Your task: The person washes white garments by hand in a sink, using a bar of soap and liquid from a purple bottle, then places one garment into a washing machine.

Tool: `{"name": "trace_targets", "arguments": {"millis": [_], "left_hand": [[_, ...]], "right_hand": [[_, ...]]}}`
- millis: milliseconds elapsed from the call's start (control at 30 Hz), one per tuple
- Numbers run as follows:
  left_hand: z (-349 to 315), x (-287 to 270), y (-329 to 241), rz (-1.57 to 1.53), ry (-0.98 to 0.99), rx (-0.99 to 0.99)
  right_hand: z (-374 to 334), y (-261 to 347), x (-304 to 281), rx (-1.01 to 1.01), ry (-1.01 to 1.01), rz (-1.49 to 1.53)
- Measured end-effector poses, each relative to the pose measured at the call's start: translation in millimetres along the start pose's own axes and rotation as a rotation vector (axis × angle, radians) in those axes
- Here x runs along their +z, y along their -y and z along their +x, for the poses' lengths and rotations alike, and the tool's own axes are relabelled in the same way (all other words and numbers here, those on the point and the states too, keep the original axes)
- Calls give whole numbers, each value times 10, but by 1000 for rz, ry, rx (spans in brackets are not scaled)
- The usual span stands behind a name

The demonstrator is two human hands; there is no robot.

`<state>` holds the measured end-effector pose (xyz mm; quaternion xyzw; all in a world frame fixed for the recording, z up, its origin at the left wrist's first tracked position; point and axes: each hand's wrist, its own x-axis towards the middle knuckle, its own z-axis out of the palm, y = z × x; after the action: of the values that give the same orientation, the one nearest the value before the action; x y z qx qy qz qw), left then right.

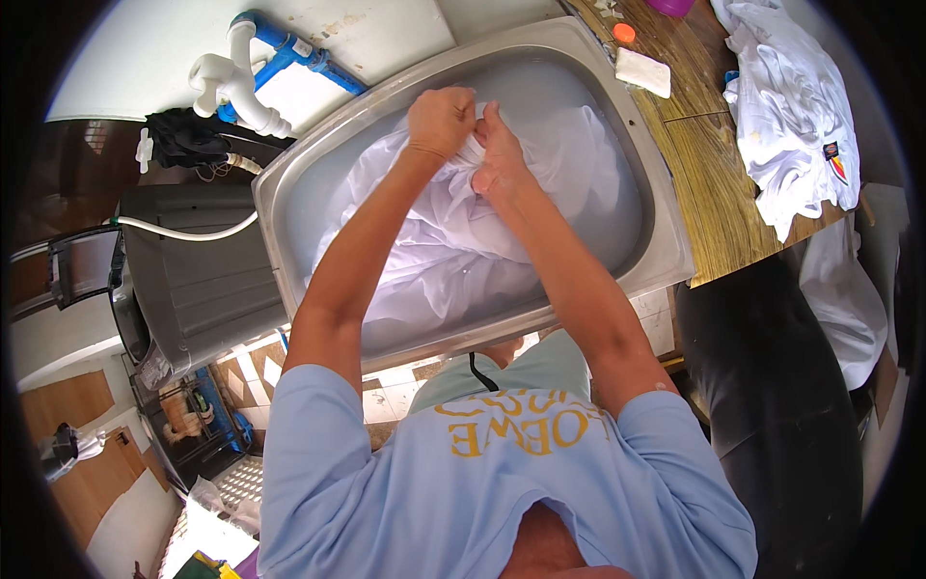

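both hands [471,135] bunching white cloth [453,241] mid-basin [666,241] (rims well apart)

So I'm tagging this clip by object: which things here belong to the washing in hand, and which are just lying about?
In hand:
left hand
right hand
white cloth, gripped by both
metal basin of cloudy water

Lying about:
soap bar
white garment on the wooden counter
orange cap
blue and white pipes

Single head cam, fisheye, looking straight down, close over steel sink [617,116], forearms from bottom edge
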<state>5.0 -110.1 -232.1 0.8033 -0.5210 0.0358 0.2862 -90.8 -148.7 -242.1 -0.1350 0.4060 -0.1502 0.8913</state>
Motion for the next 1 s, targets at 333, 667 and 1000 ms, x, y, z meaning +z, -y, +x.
{"name": "trace_targets", "arguments": {"millis": [333, 667, 1000], "left_hand": [[-73, -65, 15, -376, -168, -117], [-172, -131, -101, -835, -173, -313], [-139, -204, -154, -855, -90, -317]], "right_hand": [[-63, 80, 3, -33, 209, 123], [-14, 183, -95, -6, 268, 196], [38, 208, -132, -24, 300, 213]]}}
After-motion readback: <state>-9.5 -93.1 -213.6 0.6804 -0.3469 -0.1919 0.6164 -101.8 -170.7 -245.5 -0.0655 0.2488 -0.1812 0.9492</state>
